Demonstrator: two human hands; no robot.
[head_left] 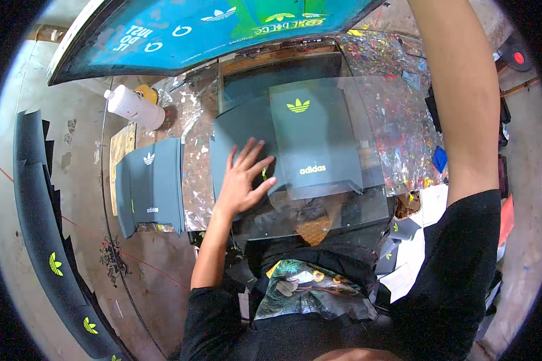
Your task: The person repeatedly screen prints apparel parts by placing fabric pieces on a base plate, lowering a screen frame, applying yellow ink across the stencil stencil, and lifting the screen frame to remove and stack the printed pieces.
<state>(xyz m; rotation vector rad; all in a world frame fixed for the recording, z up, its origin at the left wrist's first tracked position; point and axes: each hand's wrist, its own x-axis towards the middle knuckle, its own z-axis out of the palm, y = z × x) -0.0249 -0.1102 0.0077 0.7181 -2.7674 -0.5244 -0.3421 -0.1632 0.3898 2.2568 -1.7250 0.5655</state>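
Observation:
My left hand [246,180] lies with fingers spread on a dark grey sheet [238,129], and part of a yellow-green print shows by its fingers. Beside it, to the right, lies a grey sheet [316,141] with a yellow-green leaf-shaped print near its top and pale lettering near its bottom. Both rest on the paint-spattered printing table. My right arm [464,96] stretches up past the upper edge, so its hand is out of view. A raised printing screen [205,39] with blue and green mesh slants over the table's far side.
At the left stands a stack of printed grey sheets [153,192]. Behind it a white bottle [133,108] leans near a yellow round thing [146,93]. Long dark printed sheets [33,210] hang or lie at the far left. Paint specks cover the table's right side [397,120].

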